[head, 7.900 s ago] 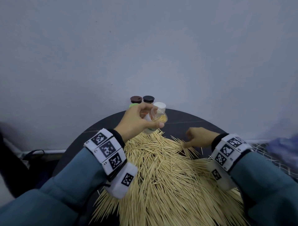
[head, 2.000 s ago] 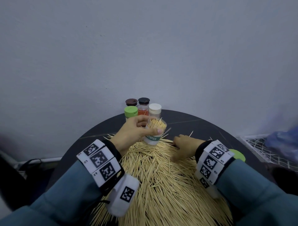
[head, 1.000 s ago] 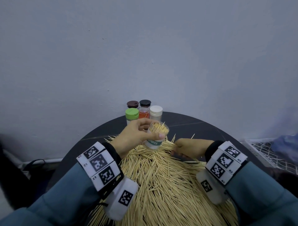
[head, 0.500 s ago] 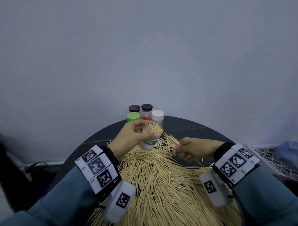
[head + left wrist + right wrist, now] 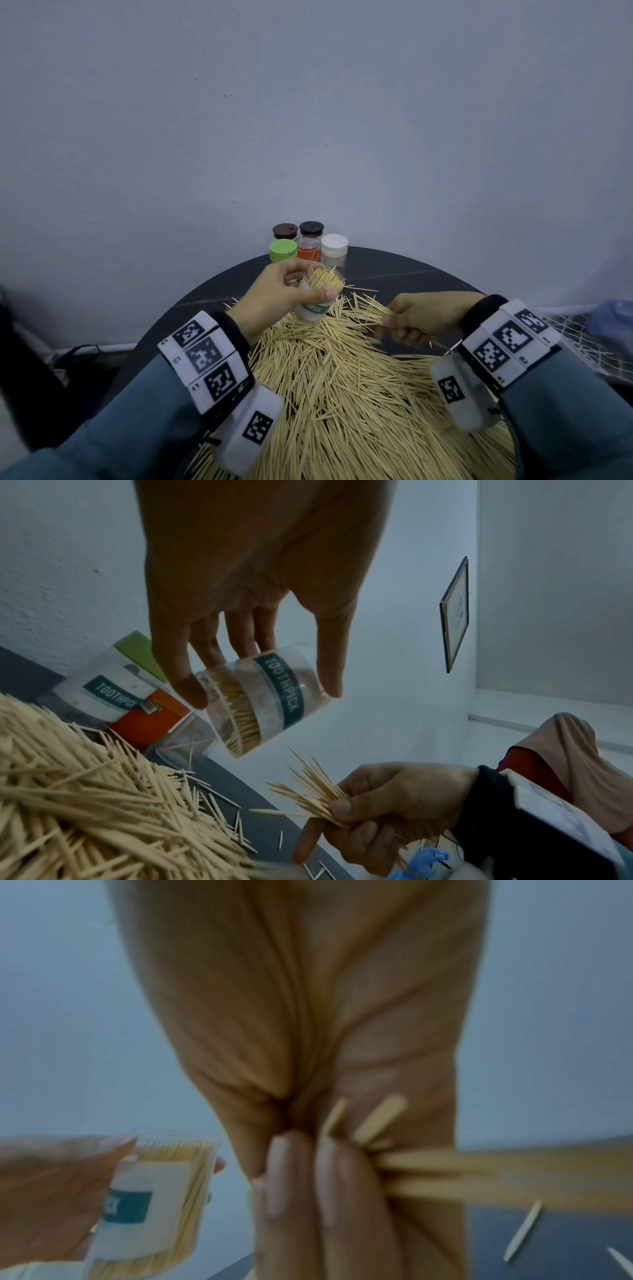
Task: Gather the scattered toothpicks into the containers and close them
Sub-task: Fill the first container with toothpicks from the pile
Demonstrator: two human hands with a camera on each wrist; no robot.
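The right hand (image 5: pixel 416 320) grips a bundle (image 5: pixel 308 791) of toothpicks, tips aimed left toward the open jar (image 5: pixel 317 294), which the left hand (image 5: pixel 274 301) holds tilted just beside it.

Right hand (image 5: pixel 308 1056) is filling the blurred frame, its fingers (image 5: pixel 329 1183) curling around a bundle of toothpicks (image 5: pixel 428 1172) that is poking out to the right. Lower left, the left hand (image 5: pixel 44 1191) is gripping a clear labelled container (image 5: pixel 150 1204) packed with toothpicks. Loose toothpicks (image 5: pixel 522 1231) are lying on the dark table (image 5: pixel 565 1259).
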